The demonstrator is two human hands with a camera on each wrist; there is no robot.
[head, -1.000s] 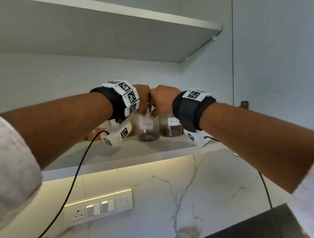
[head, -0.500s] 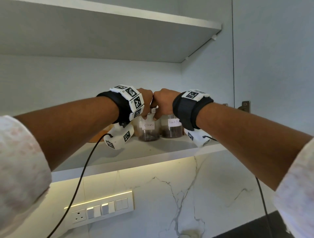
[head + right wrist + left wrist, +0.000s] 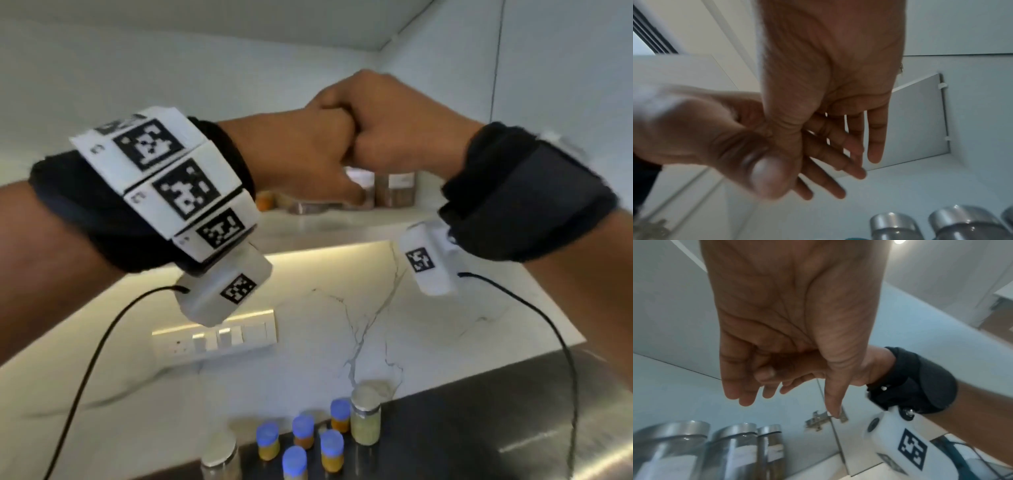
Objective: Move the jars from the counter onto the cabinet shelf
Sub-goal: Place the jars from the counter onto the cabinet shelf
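White cabinet walls close in the cabinet shelf [image 3: 342,224], lit from beneath above a marble backsplash, with a dark counter [image 3: 462,421] below. Both hands are raised in front of the shelf, pressed together at the knuckles: the left hand [image 3: 301,150] and the right hand [image 3: 400,123] touch each other and hold nothing. In the wrist views each hand's fingers [image 3: 740,386] hang loosely, part straight and part curled, around empty air. Steel-lidded jars [image 3: 731,451] already stand upright in a row on the shelf, just beyond and below the hands, at the far side. The jars not yet moved lie well below: on the counter, a cluster of small blue-capped jars [image 3: 301,435] stands upright, with a taller steel-lidded jar [image 3: 364,418] just right of them and another steel-lidded jar [image 3: 219,459] at the near left, cut by the frame edge. By my reading, one placement is finished and the next fetch has not begun. What counts for that fetch is that every remaining jar sits straight down from the fingers, its long axis vertical, so a hand would need to drop and close around the sides. The cluster lies roughly between the two hands; the tall right jar looks nearer the right hand, the near-left one nearer the left. The blue-capped jars stand close together, so fingers could knock a neighbour.
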